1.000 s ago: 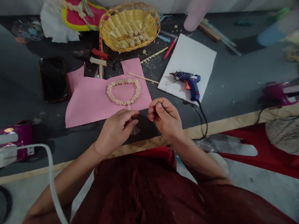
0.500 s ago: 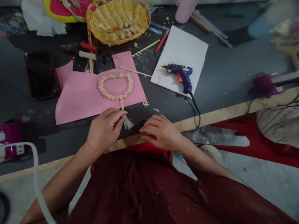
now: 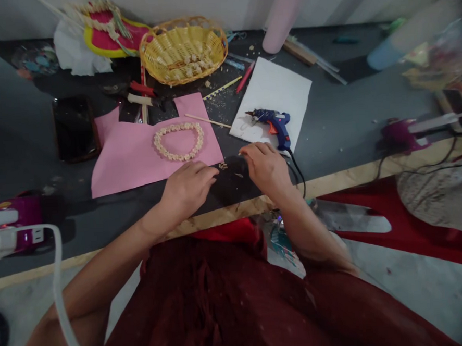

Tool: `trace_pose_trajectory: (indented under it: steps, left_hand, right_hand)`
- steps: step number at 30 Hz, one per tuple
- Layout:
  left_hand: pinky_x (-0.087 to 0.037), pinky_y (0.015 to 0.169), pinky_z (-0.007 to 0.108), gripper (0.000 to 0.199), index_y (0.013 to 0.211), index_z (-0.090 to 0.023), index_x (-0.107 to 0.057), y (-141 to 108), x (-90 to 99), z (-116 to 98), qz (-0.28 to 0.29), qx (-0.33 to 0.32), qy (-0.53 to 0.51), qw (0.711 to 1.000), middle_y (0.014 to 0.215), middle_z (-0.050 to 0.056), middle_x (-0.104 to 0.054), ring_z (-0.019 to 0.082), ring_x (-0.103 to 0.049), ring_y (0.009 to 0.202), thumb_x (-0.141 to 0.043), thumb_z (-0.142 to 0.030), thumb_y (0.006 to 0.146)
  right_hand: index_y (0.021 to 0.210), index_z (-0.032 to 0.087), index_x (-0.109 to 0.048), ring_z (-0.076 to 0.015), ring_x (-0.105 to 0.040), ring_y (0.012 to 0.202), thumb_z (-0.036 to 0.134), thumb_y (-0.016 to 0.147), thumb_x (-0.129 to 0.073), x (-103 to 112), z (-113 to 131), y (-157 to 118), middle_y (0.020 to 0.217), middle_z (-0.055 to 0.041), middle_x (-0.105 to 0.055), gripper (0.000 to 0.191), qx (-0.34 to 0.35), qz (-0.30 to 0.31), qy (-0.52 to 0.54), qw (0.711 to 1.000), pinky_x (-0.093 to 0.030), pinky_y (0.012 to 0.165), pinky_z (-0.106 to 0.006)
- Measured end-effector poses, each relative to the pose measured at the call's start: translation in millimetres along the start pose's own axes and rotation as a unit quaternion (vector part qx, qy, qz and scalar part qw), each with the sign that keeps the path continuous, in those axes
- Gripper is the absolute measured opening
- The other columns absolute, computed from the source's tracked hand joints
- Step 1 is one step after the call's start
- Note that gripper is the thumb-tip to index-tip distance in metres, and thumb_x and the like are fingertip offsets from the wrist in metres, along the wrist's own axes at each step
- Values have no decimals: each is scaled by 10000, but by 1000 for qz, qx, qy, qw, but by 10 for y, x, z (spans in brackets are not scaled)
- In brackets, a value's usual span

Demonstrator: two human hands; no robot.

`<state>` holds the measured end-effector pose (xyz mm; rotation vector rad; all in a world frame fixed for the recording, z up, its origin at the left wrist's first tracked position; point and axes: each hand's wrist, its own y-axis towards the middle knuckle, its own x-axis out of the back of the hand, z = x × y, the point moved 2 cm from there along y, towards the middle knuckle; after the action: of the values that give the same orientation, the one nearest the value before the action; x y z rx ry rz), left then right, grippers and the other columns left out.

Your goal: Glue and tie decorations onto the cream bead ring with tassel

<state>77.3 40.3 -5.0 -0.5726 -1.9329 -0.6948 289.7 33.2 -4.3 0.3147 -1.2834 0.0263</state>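
Note:
A ring of small cream beads or flowers (image 3: 158, 142) lies on a pink sheet (image 3: 124, 158). My left hand (image 3: 188, 188) is just below the ring, over the sheet's lower edge, and hides the tassel; its fingers are bent together, and what they hold, if anything, is hidden. To the right, my right hand (image 3: 268, 168) has its thumb and fingers pinched, with a tiny pale bit at the tips too small to name. Several small tan pieces (image 3: 223, 166) lie between the hands. Above my right hand a blue glue gun (image 3: 278, 124) rests on a white board (image 3: 288, 86).
A yellow wicker basket (image 3: 184, 45), a pink bottle (image 3: 284, 18) and a red pen (image 3: 245, 77) stand or lie at the back. A dark phone (image 3: 75, 127) is at the left. The glue gun's black cord (image 3: 299, 174) runs over the table's front edge.
My right hand has moved up, nearer the glue gun. My left hand has shifted right and slightly up, and now covers the tassel. The camera view has also shifted.

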Motion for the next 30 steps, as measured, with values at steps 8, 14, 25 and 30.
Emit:
trace_pose_trajectory:
  steps: [8,14,25,30]
  left_hand:
    - [-471,697,350,242,1034,-210,-728,462,-239,-84,63,-41,109,991,993,97,-651,247,-593,906,-528,-133,922]
    - [-474,735,344,207,1011,-168,-707,453,-325,1,54,-80,101,990,991,90,-653,230,-581,914,-525,-125,924]
    - [-492,773,355,172,978,-133,-649,328,-268,-262,-9,-109,85,990,963,90,-656,239,-565,892,-480,-134,947]
    - [-505,768,330,198,966,-138,-630,63,-181,-493,20,-116,-33,993,898,69,-665,211,-571,840,-432,-147,966]
  right_hand:
    - [1112,194,-641,-278,-562,1092,257,946,-480,177,-449,-113,1157,-128,-650,240,-73,-115,-3,991,-437,966,-461]
    - [1167,141,-594,-285,-593,998,362,939,-509,142,-897,-87,1107,-166,-665,329,-154,-95,-53,982,-438,927,-452]
    - [964,167,-644,-274,-638,865,389,834,-619,62,-1139,238,909,-129,-695,258,-250,-13,-14,968,-471,789,-401]
    - [867,190,-653,-174,-585,670,411,798,-618,131,-1186,214,717,-28,-633,234,-301,-84,158,937,-445,626,-312]
